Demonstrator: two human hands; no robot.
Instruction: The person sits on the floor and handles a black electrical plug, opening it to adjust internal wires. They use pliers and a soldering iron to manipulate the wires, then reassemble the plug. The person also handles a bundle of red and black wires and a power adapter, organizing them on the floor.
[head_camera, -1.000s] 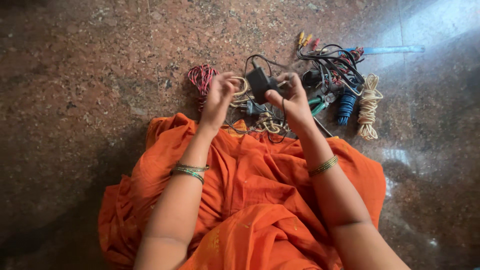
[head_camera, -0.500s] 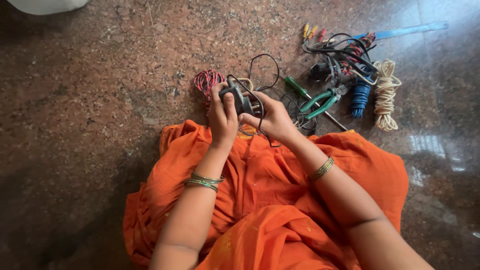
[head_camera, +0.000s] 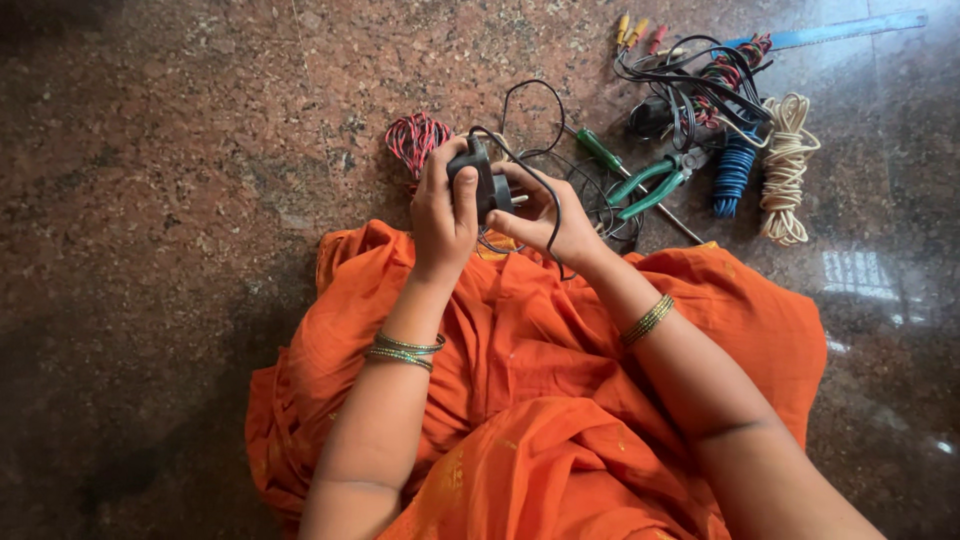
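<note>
Above orange cloth, both hands (head_camera: 445, 210) still grip adapter (head_camera: 478, 180) — now raised.

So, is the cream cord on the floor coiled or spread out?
Coiled. The cream cord lies as a tight looped bundle beside the blue coil.

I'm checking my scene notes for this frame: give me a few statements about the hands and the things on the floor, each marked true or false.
1. Both hands hold a black adapter. True.
2. The green-handled pliers are in the right hand. False: they lie on the floor.
3. A red-and-black wire coil lies beyond the left hand. True.
4. The cream cord bundle rests on the orange cloth. False: it lies on the stone floor.
</note>
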